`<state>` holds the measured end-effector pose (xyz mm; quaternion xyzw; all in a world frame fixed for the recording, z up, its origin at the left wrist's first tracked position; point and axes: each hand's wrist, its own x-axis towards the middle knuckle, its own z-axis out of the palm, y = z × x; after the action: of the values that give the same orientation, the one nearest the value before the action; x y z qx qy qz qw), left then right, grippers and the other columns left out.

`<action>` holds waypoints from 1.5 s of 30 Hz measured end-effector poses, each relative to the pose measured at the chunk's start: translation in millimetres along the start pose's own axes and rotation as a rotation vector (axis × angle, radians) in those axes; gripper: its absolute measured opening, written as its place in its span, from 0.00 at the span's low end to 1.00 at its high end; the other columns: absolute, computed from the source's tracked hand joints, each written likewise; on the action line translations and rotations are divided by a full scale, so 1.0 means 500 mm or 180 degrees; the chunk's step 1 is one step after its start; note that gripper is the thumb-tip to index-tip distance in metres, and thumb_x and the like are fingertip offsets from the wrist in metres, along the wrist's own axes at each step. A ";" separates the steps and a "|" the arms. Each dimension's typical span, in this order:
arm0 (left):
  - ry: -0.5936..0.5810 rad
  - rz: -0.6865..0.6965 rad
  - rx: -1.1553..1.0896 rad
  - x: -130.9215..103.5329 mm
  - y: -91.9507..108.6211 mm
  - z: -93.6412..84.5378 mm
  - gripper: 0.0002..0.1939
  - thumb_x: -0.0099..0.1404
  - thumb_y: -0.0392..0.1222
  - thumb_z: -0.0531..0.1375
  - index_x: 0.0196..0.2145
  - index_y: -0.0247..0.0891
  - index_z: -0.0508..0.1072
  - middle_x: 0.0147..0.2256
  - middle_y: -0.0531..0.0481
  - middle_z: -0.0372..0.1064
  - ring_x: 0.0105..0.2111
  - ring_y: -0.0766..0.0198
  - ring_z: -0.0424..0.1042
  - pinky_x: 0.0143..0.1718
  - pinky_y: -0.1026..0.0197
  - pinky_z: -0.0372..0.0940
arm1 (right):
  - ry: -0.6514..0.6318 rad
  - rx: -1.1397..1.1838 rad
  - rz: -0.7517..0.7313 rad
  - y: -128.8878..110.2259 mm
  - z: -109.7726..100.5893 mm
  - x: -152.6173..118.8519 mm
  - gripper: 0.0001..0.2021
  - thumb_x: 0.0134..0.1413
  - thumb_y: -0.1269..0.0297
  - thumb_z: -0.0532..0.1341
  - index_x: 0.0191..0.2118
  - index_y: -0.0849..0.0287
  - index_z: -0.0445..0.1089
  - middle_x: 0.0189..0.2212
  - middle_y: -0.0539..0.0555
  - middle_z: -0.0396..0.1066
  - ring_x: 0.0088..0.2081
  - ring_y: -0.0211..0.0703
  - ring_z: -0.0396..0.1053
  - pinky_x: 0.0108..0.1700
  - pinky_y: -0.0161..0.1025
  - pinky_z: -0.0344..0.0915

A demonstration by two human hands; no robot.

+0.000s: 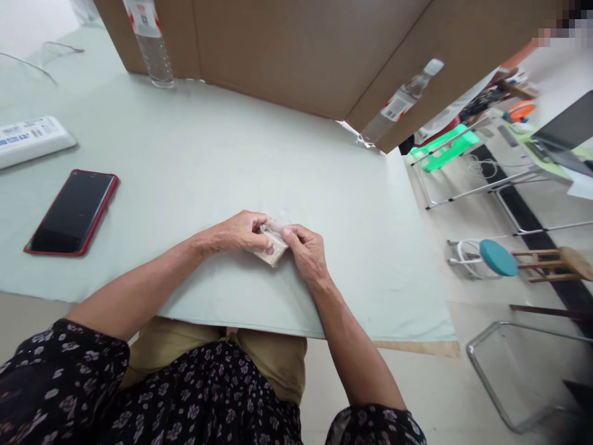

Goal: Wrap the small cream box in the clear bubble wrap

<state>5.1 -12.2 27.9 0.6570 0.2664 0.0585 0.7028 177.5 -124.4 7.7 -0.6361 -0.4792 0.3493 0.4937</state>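
Note:
Both of my hands meet over the pale green table [208,154], near its front edge. My left hand [236,232] and my right hand [308,250] pinch a small clear plastic packet [274,245] with something beige inside. The left fingers grip its left side, and the right thumb and fingers hold its right side and top. The packet sits just above the tabletop, partly hidden by my fingers.
A red-cased phone [71,213] lies face up at the left, with a white box [30,139] behind it. Brown cardboard panels [301,55] stand at the back, with a water bottle [151,43] and a second bottle [398,102] beside them. Stools and metal frames stand on the right.

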 end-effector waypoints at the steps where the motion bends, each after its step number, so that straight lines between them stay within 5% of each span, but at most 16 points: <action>1: 0.0029 -0.0018 0.0014 -0.001 0.001 -0.001 0.19 0.51 0.40 0.68 0.43 0.36 0.76 0.33 0.51 0.74 0.33 0.63 0.72 0.35 0.62 0.64 | -0.0056 -0.0019 -0.0018 -0.003 -0.002 -0.001 0.17 0.58 0.49 0.61 0.33 0.59 0.76 0.28 0.50 0.70 0.31 0.39 0.64 0.35 0.37 0.61; 7: 0.0242 0.0062 0.0096 -0.006 0.003 -0.001 0.15 0.56 0.43 0.65 0.41 0.36 0.76 0.31 0.53 0.72 0.31 0.65 0.70 0.32 0.64 0.61 | -0.0307 -0.0392 -0.0258 -0.011 -0.001 -0.007 0.18 0.50 0.49 0.68 0.39 0.57 0.76 0.33 0.52 0.72 0.30 0.38 0.65 0.34 0.37 0.63; 13: -0.0010 0.0201 -0.0001 -0.006 -0.002 -0.014 0.19 0.57 0.45 0.64 0.46 0.36 0.76 0.37 0.49 0.75 0.35 0.63 0.72 0.38 0.62 0.64 | -0.0171 -0.0524 -0.0255 -0.008 0.008 -0.011 0.15 0.48 0.52 0.68 0.38 0.57 0.76 0.33 0.52 0.73 0.30 0.38 0.66 0.33 0.37 0.64; 20: -0.0092 0.0131 0.0156 -0.008 0.002 -0.010 0.14 0.58 0.42 0.63 0.42 0.37 0.77 0.34 0.50 0.75 0.33 0.64 0.72 0.36 0.63 0.63 | -0.0095 -0.0248 -0.0031 -0.008 0.003 -0.010 0.16 0.53 0.48 0.65 0.35 0.58 0.75 0.31 0.52 0.74 0.31 0.39 0.67 0.36 0.38 0.64; 30: -0.0182 0.0079 0.0116 -0.007 0.005 -0.004 0.16 0.58 0.42 0.64 0.44 0.37 0.77 0.36 0.50 0.76 0.34 0.64 0.73 0.35 0.64 0.62 | 0.0237 -0.0015 -0.0117 -0.009 0.014 -0.009 0.10 0.59 0.55 0.60 0.34 0.56 0.73 0.28 0.49 0.70 0.33 0.40 0.66 0.38 0.37 0.64; 41: 0.0226 0.0340 0.0388 0.000 -0.001 0.003 0.17 0.60 0.48 0.61 0.41 0.34 0.77 0.33 0.49 0.75 0.34 0.63 0.72 0.37 0.62 0.63 | 0.0253 -0.0252 -0.0336 -0.018 0.020 -0.018 0.08 0.61 0.60 0.60 0.35 0.56 0.73 0.34 0.50 0.75 0.36 0.40 0.69 0.43 0.38 0.66; 45: 0.0451 0.0507 0.0572 0.004 -0.007 0.010 0.16 0.60 0.49 0.59 0.38 0.34 0.77 0.31 0.50 0.74 0.32 0.64 0.69 0.33 0.63 0.61 | 0.0310 -0.0629 -0.0737 -0.009 0.021 -0.020 0.07 0.62 0.61 0.59 0.37 0.55 0.75 0.37 0.52 0.77 0.38 0.42 0.72 0.43 0.39 0.67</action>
<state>8.1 -16.0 24.0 0.7305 0.2666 0.1362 0.6138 164.0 -130.6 8.9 -0.6383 -0.5568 0.2100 0.4883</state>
